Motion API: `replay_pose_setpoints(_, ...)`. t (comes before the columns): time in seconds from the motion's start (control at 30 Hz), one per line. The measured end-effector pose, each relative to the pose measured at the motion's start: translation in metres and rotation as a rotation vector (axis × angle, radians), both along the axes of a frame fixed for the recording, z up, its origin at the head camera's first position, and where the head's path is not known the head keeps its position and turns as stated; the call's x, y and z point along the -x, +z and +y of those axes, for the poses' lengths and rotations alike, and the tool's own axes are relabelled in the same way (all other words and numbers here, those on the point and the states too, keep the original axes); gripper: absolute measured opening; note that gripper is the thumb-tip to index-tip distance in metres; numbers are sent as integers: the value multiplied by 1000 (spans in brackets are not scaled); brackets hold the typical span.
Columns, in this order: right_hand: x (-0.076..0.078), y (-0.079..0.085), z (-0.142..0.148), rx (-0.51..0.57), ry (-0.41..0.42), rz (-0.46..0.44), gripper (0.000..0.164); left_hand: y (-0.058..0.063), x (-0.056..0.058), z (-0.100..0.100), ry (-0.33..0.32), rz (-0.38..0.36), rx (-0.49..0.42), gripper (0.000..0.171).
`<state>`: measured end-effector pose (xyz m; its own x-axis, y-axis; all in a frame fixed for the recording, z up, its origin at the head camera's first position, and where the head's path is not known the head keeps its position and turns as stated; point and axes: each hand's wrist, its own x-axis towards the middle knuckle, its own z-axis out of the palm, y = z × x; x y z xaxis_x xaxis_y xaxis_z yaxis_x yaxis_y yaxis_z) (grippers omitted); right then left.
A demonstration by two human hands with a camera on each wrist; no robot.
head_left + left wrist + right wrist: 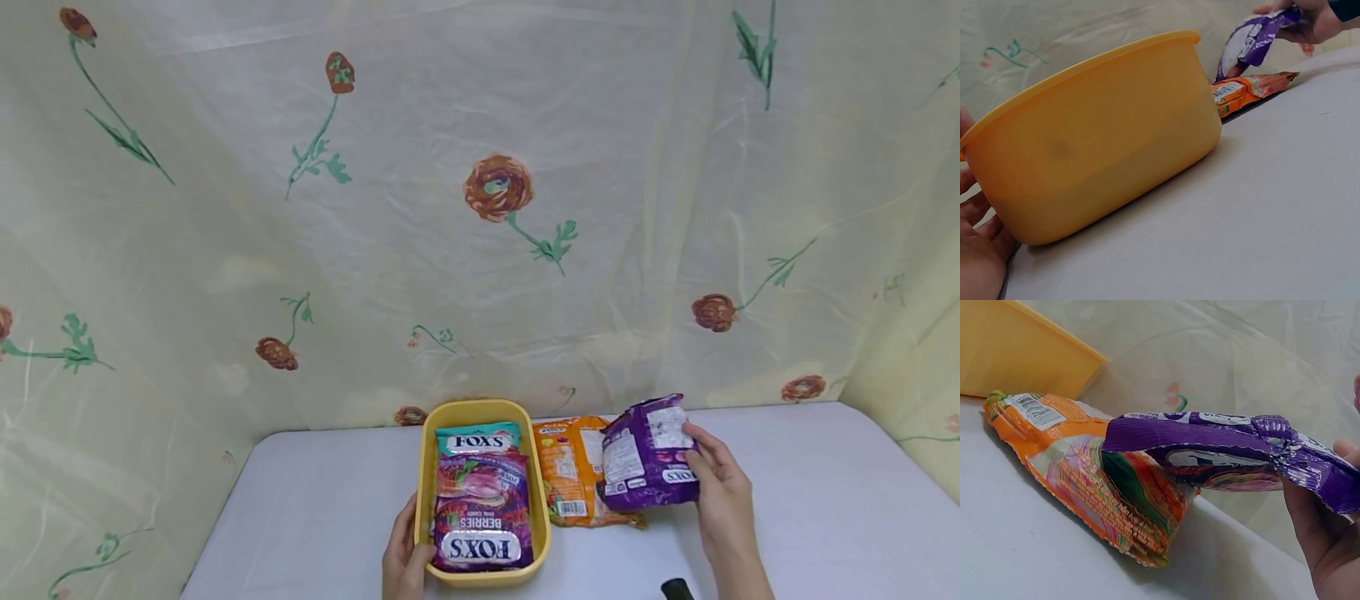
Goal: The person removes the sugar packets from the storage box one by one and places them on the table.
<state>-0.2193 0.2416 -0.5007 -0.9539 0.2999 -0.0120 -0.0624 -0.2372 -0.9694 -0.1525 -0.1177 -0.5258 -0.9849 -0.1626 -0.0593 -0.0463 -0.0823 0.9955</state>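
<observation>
My left hand (406,550) grips the near left corner of a yellow plastic tub (542,500), thumb at the rim and fingers along the outer wall. Inside the tub a purple FOX'S Berries candy bag (480,508) lies over a teal FOX'S bag (480,432). To the right, my right hand (722,487) pinches another purple candy bag (645,458) by its right edge, its printed back facing up. That bag overlaps an orange candy bag (566,471), which lies on the table beside the tub. The right wrist view shows the purple bag (1210,440) edge-on above the orange one (1141,500).
A white-covered table (322,508) extends to both sides. Behind it hangs a pale curtain (600,167) with printed flowers. A small dark object (677,589) pokes in at the bottom edge, left of my right forearm.
</observation>
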Motion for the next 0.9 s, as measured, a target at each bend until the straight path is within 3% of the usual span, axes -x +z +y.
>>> replay_pose_setpoints(0.3, 2, -8, 5, 41, -18, -27, 46, -1, -1, 0, 1, -2, 2, 73)
replay_pose_setpoints(0.53, 5, -17, 12, -22, -122, -186, 45, 3, -1, 1, 21, -48, 6, 73)
replay_pose_setpoints(0.73, 4, -27, 21, -127, -216, -251, 44, 3, -1, 1, 27, -58, 6, 73)
replay_pose_setpoints(0.9, 5, -34, 25, -351, -214, -276, 48, 3, -1, 2, 29, -52, -5, 73)
